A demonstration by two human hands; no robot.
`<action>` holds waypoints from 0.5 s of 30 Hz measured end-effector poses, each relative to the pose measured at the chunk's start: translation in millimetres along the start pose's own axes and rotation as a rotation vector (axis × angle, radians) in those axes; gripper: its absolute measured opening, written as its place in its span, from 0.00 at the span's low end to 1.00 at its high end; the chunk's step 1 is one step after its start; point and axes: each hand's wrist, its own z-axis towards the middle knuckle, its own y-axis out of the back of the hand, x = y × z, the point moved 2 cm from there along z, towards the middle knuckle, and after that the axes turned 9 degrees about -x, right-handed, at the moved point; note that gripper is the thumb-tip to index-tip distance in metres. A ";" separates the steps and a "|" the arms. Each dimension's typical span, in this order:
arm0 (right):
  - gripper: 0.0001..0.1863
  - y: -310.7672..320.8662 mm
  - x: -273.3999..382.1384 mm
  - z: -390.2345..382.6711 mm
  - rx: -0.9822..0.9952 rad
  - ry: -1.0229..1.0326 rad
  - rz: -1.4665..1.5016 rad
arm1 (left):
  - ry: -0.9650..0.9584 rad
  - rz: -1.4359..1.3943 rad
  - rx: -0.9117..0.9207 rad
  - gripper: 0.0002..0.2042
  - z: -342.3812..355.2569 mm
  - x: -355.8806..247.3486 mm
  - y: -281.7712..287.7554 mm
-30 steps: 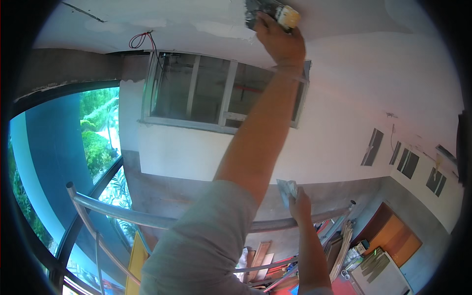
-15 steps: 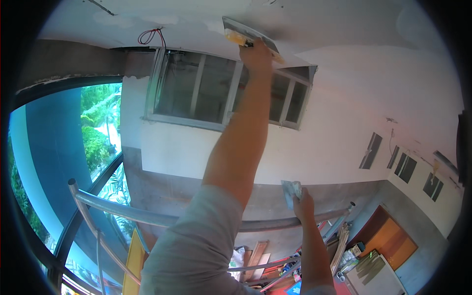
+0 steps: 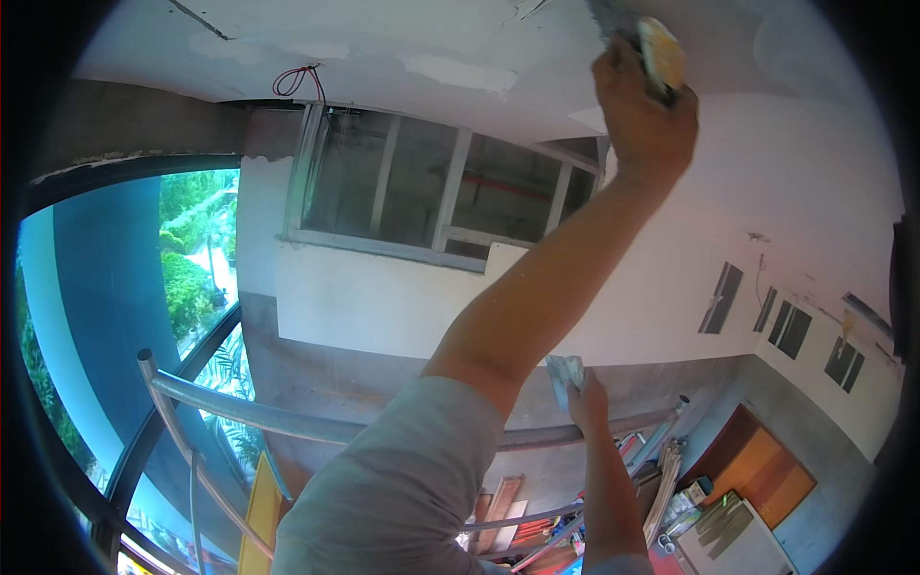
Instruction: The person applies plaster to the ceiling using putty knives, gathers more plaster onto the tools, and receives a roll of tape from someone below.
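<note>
Swings from top centre to upper right, clamping plastering trowel [image 3: 661, 50] by near-vertical handle [image 3: 668, 63] in left hand [image 3: 652, 125], with blade [image 3: 609, 19] up-left; grips scraper [image 3: 563, 379] below in right hand [image 3: 589, 401].

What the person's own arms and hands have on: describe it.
The left sleeve is short, plain grey and creased; the left hand is bare, without a glove. The right hand is ungloved too, with a bit of grey right sleeve at the picture's lower edge.

At the lower right, a pale flat panel [image 3: 755, 548] with several grey-brown strips [image 3: 724, 529] side by side on top
</note>
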 end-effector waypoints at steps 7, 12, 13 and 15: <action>0.16 6.1 2.1 1.5 -0.009 -0.030 0.024 | -0.421 0.107 0.031 0.31 -7.1 29.9 36.4; 0.15 8.2 0.4 1.4 -0.037 0.005 0.056 | -0.474 0.377 -0.057 0.33 28.3 60.7 67.8; 0.15 8.1 -2.6 0.4 -0.039 0.017 0.058 | -0.461 0.399 -0.112 0.35 33.0 71.2 62.2; 0.15 8.7 -0.4 0.4 -0.023 0.001 0.051 | -0.483 0.397 -0.149 0.36 40.8 83.5 40.9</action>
